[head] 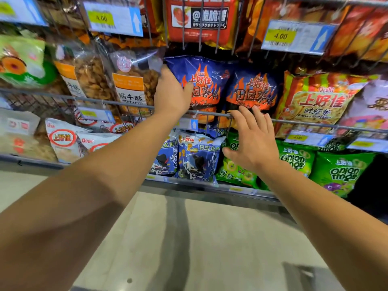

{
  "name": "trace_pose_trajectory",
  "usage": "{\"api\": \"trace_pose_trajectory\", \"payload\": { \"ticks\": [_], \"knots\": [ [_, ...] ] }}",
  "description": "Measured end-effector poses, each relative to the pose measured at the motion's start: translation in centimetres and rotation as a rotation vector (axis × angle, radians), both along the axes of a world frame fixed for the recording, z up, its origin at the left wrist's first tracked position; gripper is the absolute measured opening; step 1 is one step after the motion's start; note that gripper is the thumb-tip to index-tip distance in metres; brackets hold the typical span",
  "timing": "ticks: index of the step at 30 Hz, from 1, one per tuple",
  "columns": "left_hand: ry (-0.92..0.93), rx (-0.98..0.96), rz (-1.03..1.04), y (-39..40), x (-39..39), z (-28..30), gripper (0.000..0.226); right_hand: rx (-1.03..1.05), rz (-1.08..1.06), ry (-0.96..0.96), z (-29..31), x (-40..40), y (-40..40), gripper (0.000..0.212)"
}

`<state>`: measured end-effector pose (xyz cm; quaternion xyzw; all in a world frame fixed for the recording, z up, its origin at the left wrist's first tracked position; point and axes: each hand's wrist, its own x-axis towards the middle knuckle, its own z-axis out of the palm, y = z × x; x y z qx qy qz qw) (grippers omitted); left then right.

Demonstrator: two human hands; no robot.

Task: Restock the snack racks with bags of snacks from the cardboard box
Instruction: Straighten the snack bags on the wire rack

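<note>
Wire snack racks (147, 107) fill the background above a pale floor. The left blue chip bag (201, 80) stands upright in the middle rack, long axis vertical. The left hand (172, 95) grips its left edge, at nine o'clock. The right hand (252, 139), fingers spread, holds nothing and rests near the rail at five o'clock. The left hand is nearer. The cardboard box is not visible.

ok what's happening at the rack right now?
A person is restocking a wire snack rack. The left hand grips the left edge of a blue chip bag on the middle shelf, beside a second blue bag. The right hand, fingers spread, rests at the shelf's front rail below the second bag. The cardboard box isn't in view.
</note>
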<state>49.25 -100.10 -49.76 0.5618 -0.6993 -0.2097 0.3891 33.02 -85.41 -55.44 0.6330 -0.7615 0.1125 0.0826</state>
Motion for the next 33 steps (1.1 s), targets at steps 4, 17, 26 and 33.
{"api": "trace_pose_trajectory", "payload": {
  "ticks": [4, 17, 26, 33],
  "knots": [
    [-0.048, -0.304, 0.048, 3.9, 0.3, -1.0, 0.078, -0.016, 0.005, -0.001, -0.2, 0.1, -0.1, 0.096],
    [-0.664, -0.07, -0.363, -0.7, -1.5, -1.6, 0.074, 0.005, 0.012, -0.015, -0.2, -0.3, -0.3, 0.092],
    [-0.61, -0.216, -0.308, -0.3, -0.9, -1.9, 0.064, -0.124, -0.143, -0.102, 2.8, -0.9, -3.3, 0.075],
    [-0.656, -0.231, -0.327, -1.1, 0.8, -1.7, 0.062, -0.043, 0.014, 0.076, 1.4, -1.9, -3.3, 0.08]
  ]
}}
